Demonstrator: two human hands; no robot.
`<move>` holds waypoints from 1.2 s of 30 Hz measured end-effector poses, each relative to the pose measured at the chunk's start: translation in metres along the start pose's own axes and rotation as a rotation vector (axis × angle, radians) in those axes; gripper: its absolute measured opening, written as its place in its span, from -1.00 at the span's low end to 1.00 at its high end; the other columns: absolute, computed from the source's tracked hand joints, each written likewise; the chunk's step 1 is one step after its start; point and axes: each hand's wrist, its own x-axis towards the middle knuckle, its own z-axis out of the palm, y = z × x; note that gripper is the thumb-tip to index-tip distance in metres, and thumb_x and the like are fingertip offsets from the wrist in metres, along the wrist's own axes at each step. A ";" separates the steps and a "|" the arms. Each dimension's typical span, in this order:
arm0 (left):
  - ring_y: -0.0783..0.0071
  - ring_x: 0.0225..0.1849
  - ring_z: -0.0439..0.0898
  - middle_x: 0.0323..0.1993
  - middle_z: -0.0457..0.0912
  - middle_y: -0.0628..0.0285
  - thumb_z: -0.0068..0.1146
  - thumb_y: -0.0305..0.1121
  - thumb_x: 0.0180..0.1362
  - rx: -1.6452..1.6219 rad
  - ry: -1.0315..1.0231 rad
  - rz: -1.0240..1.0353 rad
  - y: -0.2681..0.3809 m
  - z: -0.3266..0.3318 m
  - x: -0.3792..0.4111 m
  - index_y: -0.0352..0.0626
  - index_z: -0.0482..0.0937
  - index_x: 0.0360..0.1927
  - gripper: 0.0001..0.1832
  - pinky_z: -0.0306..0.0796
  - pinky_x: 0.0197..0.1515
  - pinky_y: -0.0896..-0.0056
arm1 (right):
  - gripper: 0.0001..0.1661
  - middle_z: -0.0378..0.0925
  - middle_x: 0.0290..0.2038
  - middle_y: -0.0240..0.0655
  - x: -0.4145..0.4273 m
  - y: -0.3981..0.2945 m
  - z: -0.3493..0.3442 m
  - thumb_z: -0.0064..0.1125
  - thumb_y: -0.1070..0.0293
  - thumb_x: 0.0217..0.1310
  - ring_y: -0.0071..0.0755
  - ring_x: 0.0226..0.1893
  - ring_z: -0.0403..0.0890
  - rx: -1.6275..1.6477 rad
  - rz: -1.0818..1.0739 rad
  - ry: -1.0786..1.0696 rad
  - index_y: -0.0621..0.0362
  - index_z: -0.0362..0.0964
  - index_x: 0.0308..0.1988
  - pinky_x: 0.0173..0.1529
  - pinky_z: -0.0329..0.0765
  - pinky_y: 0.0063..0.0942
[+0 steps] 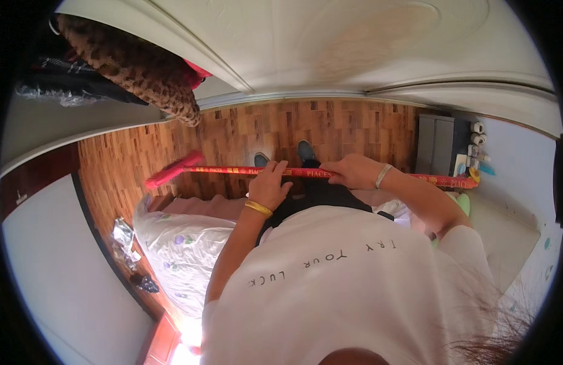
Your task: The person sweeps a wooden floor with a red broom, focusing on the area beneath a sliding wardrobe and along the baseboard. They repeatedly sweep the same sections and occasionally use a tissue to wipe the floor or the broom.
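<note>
A broom with a red printed handle point(227, 170) lies across the view in front of my legs. Its pinkish-red bristle head point(174, 170) is at the left over the wood floor; whether it touches the floor I cannot tell. My left hand point(268, 185), with a gold bangle at the wrist, is on the middle of the handle, fingers over it and thumb on the near side. Further right, my right hand point(354, 171), wearing a silver-coloured bangle, grips the handle. The handle's far end point(464, 182) passes behind my right forearm and sticks out to the right.
Ahead stands a white wardrobe with sliding doors point(377, 41); clothes point(135, 68) hang out of its open left part. A bed with a flowered sheet point(181, 246) is close behind my left side. A grey cabinet point(434, 141) stands at the right. Plastic bags point(124, 235) lie left of the bed.
</note>
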 end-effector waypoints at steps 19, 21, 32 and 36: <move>0.49 -0.74 0.41 -0.55 0.56 0.19 0.17 -0.20 0.05 -2.065 0.701 -0.916 -0.129 0.117 0.000 -0.07 0.43 -0.28 -0.75 0.24 -0.77 0.47 | -0.48 0.52 -0.36 -0.08 0.125 -0.008 0.066 0.01 0.21 0.18 -0.05 -0.43 0.55 -0.090 -0.185 -0.024 0.07 0.20 0.13 -0.30 0.47 -0.28; 0.50 -0.73 0.41 -0.58 0.57 0.20 0.14 -0.23 0.08 -2.104 0.730 -0.937 -0.155 0.137 0.000 -0.04 0.43 -0.32 -0.81 0.22 -0.77 0.48 | -0.49 0.51 -0.36 -0.10 0.153 -0.012 0.074 0.00 0.20 0.19 -0.07 -0.42 0.54 -0.008 -0.197 -0.080 0.08 0.23 0.12 -0.28 0.48 -0.34; 0.54 -0.68 0.41 -0.45 0.58 0.21 0.01 -0.29 0.18 -2.276 0.858 -0.701 -0.257 0.194 0.033 -0.04 0.40 -0.28 -0.89 0.29 -0.67 0.50 | -0.77 0.47 -0.52 -0.19 0.401 0.018 0.117 0.01 0.26 0.15 -0.33 -0.50 0.50 -0.051 -0.050 -0.125 0.21 0.40 -0.42 -0.40 0.38 -0.42; 0.55 -0.65 0.41 -0.42 0.58 0.22 -0.02 -0.29 0.19 -2.369 0.805 -0.678 -0.279 0.193 0.027 -0.06 0.39 -0.26 -0.88 0.31 -0.65 0.51 | -0.82 0.46 -0.54 -0.17 0.478 -0.019 0.110 -0.01 0.34 0.12 -0.24 -0.53 0.48 -0.156 -0.094 -0.050 0.21 0.39 -0.46 -0.42 0.36 -0.39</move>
